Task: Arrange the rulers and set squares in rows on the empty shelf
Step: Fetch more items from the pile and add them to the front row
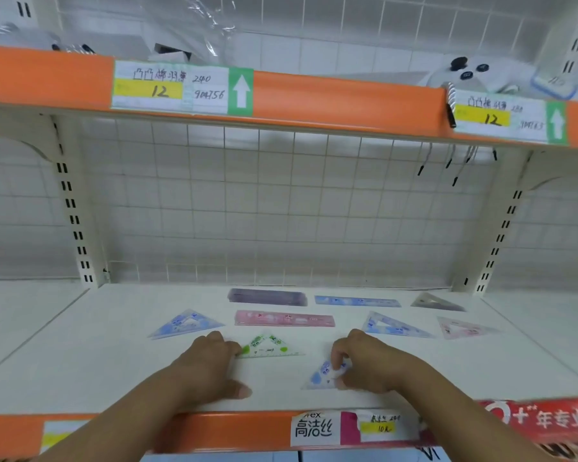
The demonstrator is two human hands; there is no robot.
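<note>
On the white shelf (80, 355) lie a purple ruler (267, 297), a blue ruler (357, 301) and a pink ruler (284, 319). Set squares lie around them: blue (186, 325) at left, blue (392, 326) right of centre, pink (464, 328) and grey (436, 303) at far right. My left hand (211, 365) touches the left corner of a green set square (269, 348) with its fingertips. My right hand (364, 360) pinches a small blue set square (324, 375) lying near the front edge.
An orange price rail (234, 431) with labels runs along the shelf's front edge. A wire grid back panel (281, 201) stands behind. The upper shelf (331, 95) carries white devices and plastic wrap. Slotted uprights (70, 201) flank both sides.
</note>
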